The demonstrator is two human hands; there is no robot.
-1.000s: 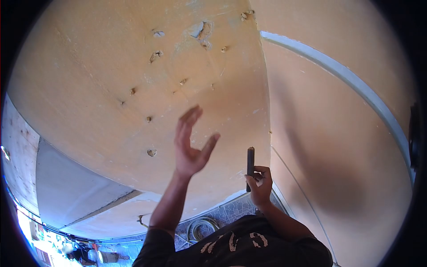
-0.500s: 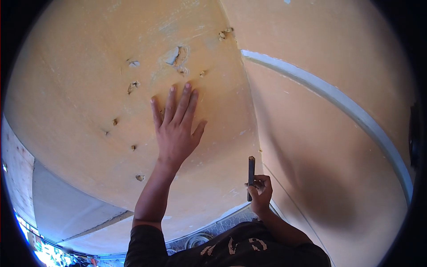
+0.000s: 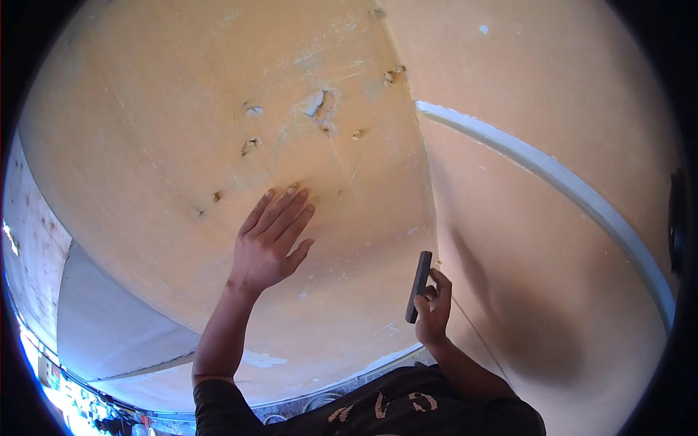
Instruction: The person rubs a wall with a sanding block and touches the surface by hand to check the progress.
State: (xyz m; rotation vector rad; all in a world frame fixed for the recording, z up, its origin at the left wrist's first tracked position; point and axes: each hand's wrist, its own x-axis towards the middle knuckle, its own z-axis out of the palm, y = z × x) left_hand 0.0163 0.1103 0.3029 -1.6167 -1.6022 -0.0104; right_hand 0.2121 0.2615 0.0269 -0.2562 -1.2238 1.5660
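My left hand (image 3: 266, 243) lies palm down on a large curved tan surface (image 3: 145, 218), fingers stretched out and fairly close together, thumb apart. Its fingertips rest just below a patch of small holes and chips, among them a chipped spot with a pale piece (image 3: 314, 104) and a smaller hole (image 3: 250, 146). Lower right, my right hand (image 3: 434, 311) grips a narrow dark rectangular block (image 3: 418, 288) between thumb and fingers. The block stands nearly upright, leaning slightly right, close to the seam where two panels meet.
A raised pale strip (image 3: 538, 158) curves across the right panel (image 3: 502, 240), which carries a dark shadow. At lower left are a grey panel (image 3: 116, 312) and a bright cluttered background (image 3: 80, 407). Coiled hose or cable (image 3: 320, 400) shows behind my dark shirt (image 3: 378, 407).
My left hand has slid down the surface, and its fingers have come closer together. My right hand has turned the block, showing its broad face. The view has shifted slightly.
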